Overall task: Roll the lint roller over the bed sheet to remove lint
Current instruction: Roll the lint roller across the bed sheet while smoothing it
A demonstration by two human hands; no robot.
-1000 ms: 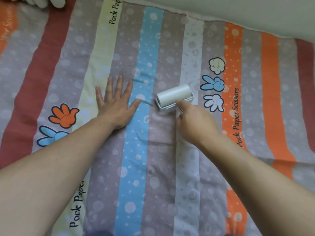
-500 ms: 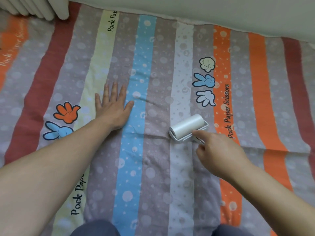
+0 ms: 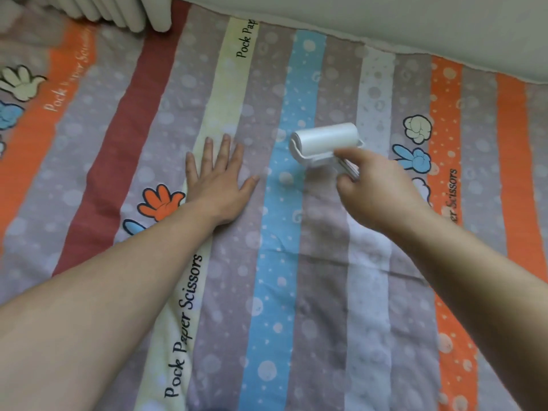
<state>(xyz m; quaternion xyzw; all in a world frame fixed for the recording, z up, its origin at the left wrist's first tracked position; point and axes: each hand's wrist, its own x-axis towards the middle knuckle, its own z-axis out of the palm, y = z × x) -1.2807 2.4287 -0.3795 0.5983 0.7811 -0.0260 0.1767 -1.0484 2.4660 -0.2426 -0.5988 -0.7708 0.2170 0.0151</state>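
Head view looks down on your two hands over the striped bed sheet. Your left hand lies flat on the sheet, palm down and fingers spread wide, across the grey stripe between the pale yellow stripe and the blue one; it holds nothing. Just beside its wrist sits a printed orange hand motif. Your right hand grips the handle of the white lint roller, fingers curled round it and the forefinger stretched toward the roller's frame. The roll lies crosswise over the grey stripe between the blue and the whitish stripes, ahead of your right hand and well apart from your left. It is slightly blurred, so you cannot tell how firmly it meets the fabric. A white ribbed object stands at the sheet's far left edge.
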